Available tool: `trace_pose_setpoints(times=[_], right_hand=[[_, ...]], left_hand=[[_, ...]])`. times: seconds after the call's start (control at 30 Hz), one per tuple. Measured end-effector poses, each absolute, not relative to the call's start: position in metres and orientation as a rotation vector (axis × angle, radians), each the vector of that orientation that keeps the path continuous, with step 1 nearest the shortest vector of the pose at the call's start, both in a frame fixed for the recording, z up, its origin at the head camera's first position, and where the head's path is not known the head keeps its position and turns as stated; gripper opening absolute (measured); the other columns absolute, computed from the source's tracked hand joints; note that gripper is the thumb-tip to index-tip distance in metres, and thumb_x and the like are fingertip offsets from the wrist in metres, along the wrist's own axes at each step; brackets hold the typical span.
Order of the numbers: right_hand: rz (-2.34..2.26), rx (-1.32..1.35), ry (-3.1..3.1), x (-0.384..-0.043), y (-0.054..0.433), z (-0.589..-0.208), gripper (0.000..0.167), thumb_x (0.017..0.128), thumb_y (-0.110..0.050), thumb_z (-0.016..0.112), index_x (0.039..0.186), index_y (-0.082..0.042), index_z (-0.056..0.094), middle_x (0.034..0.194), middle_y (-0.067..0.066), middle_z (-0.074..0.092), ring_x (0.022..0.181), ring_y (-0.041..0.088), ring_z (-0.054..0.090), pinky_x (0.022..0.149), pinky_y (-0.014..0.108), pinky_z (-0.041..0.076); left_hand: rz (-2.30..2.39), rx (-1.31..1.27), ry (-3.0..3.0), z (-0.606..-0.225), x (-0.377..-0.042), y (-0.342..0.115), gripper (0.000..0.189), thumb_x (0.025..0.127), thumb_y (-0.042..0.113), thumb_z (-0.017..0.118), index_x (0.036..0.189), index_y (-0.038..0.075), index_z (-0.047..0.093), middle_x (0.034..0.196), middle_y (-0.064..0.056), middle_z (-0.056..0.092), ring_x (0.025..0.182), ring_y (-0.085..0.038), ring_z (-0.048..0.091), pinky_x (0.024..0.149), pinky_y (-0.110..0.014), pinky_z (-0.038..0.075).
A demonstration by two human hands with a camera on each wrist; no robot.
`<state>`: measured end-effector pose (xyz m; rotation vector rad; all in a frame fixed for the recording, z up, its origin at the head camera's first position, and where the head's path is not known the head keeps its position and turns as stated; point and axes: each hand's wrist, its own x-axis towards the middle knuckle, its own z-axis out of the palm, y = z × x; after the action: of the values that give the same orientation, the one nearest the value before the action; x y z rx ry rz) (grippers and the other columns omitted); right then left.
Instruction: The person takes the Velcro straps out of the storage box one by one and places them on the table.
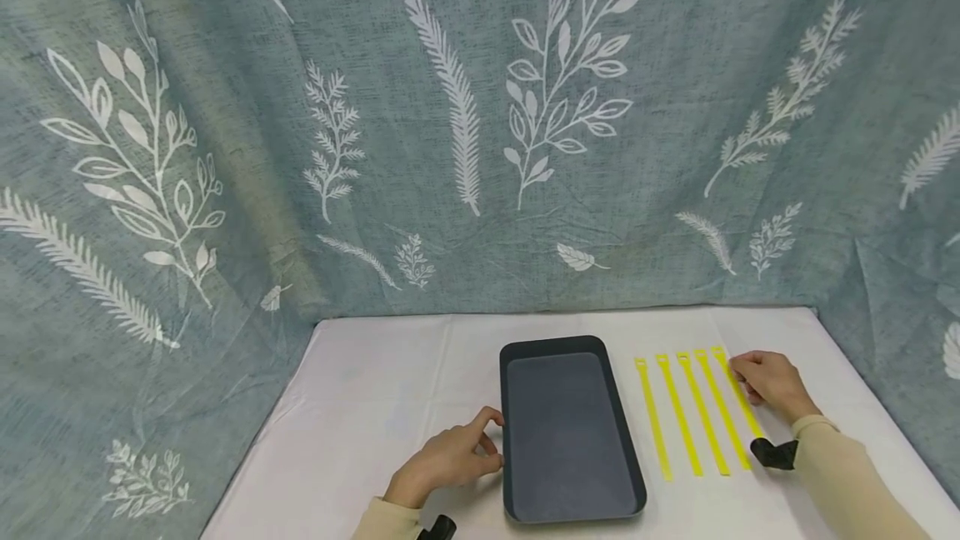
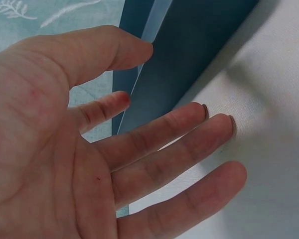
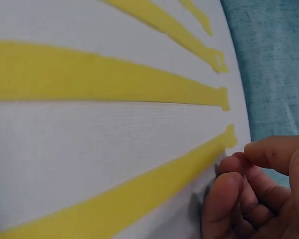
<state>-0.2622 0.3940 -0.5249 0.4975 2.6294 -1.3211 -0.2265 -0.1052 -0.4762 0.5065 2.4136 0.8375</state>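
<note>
A dark rectangular baking tray (image 1: pixel 573 432) lies in the middle of the table. My left hand (image 1: pixel 453 457) is at its left side, fingers loosely spread; in the left wrist view the thumb (image 2: pixel 124 47) overlaps the tray's wall (image 2: pixel 189 45). To the right of the tray, several flat yellow straps (image 1: pixel 690 415) with slotted heads lie in a row. At the head of the rightmost strap (image 3: pixel 139 194) is my right hand (image 1: pixel 772 382), its fingers curled and the fingertips right at the strap's edge. Whether they pinch it, I cannot tell.
A white cloth (image 1: pixel 375 390) covers the table. Blue-green curtains with white leaf prints (image 1: pixel 480 140) hang behind it and along both sides. A black wrist device (image 1: pixel 774 453) on my right arm overlaps the lower end of the rightmost strap.
</note>
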Motion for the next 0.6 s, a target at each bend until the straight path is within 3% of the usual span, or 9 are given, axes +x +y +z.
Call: trace_pose_setpoints(times=[0.1,0.23,0.43,0.6], right_hand=[[-1.535,0.577,2.479,-0.266,0.396,-0.524,0.038,0.104,-0.028,0.048,0.109,0.008,0.059,0.071,-0.005,0.056,0.06,0.008,0.054,0.058,0.026,0.05],[-1.805,0.633,2.245,-0.275,0.395,-0.521,0.042,0.104,-0.03,0.05,0.123,0.007,0.052,0.076,-0.01,0.058,0.065,0.004,0.054,0.063,0.023,0.051],[-1.886,0.509,2.208,-0.288,0.382,-0.505,0.056,0.106,-0.037,0.051,0.139,0.008,0.042,0.084,-0.008,0.058,0.073,0.005,0.056,0.072,0.023,0.054],[-1.886,0.416,2.243,-0.297,0.369,-0.489,0.063,0.105,-0.042,0.052,0.142,0.007,0.04,0.088,-0.008,0.056,0.076,0.004,0.056,0.075,0.022,0.054]], left_hand=[[0.821,0.518,2.424,-0.476,-0.23,-0.104,0.042,0.095,0.03,0.068,0.131,0.025,0.048,0.107,-0.002,0.074,0.074,-0.014,0.062,0.067,-0.035,0.044],[0.825,0.507,2.425,-0.477,-0.234,-0.103,0.042,0.094,0.03,0.069,0.13,0.025,0.049,0.108,-0.003,0.074,0.079,-0.016,0.064,0.071,-0.04,0.047],[0.784,0.519,2.449,-0.479,-0.239,-0.103,0.041,0.094,0.03,0.069,0.13,0.024,0.051,0.108,-0.005,0.075,0.087,-0.023,0.067,0.077,-0.048,0.05],[0.703,0.548,2.529,-0.471,-0.248,-0.107,0.041,0.095,0.031,0.068,0.131,0.018,0.055,0.112,-0.008,0.074,0.093,-0.027,0.07,0.08,-0.052,0.052]])
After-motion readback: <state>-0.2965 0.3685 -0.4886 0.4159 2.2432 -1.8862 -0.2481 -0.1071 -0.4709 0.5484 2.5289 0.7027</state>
